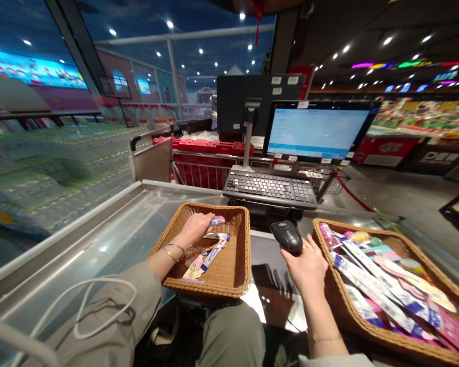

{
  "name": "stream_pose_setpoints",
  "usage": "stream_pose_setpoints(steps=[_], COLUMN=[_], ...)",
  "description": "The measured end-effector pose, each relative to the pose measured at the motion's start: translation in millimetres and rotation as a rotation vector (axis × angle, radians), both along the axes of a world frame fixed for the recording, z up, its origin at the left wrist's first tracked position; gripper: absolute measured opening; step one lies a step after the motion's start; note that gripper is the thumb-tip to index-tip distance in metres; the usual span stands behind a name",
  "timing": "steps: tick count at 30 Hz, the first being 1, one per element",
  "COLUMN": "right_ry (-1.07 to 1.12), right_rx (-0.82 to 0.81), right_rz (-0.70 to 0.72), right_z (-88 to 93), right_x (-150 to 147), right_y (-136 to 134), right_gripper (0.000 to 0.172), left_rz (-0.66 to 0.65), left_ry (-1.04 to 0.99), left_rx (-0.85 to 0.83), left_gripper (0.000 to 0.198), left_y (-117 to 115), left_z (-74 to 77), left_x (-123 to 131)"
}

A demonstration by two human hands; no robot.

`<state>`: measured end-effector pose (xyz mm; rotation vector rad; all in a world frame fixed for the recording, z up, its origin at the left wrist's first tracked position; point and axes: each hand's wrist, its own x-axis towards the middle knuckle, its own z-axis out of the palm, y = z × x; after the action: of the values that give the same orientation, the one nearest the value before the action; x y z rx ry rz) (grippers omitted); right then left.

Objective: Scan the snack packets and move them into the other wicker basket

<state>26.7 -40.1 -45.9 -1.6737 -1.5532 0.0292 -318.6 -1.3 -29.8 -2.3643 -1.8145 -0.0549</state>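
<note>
My left hand (194, 228) reaches into the left wicker basket (240, 255), fingers closed on a small pink and blue packet (217, 220). A few packaged toothbrushes (208, 253) lie in that basket under my wrist. My right hand (308, 262) grips a black handheld barcode scanner (286, 235) between the two baskets. The right wicker basket (323, 239) is full of several packaged toothbrushes (382, 285).
A black keyboard (270, 188) and a lit till screen (315, 132) stand behind the baskets on the steel checkout counter (110, 229). Red shopping baskets (206, 153) sit behind a wire cart. Stacked bottled water (42, 168) is at left, shop shelves at far right.
</note>
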Motion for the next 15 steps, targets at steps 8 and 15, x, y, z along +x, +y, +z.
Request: stream_pose_setpoints(steps=[8,15], right_ry=[0.021,0.019], right_rx=[0.017,0.048], right_rz=[0.029,0.039], right_z=[4.8,9.3], right_x=[-3.6,-8.3], right_y=[-6.4,-11.5], right_gripper=[0.04,0.04], left_rz=[-0.079,-0.122], left_ry=[-0.059,-0.084], left_rx=[0.323,0.401], left_gripper=[0.038,0.039], left_y=[-6.3,-7.1], left_z=[9.8,21.5], left_x=[32.5,59.3])
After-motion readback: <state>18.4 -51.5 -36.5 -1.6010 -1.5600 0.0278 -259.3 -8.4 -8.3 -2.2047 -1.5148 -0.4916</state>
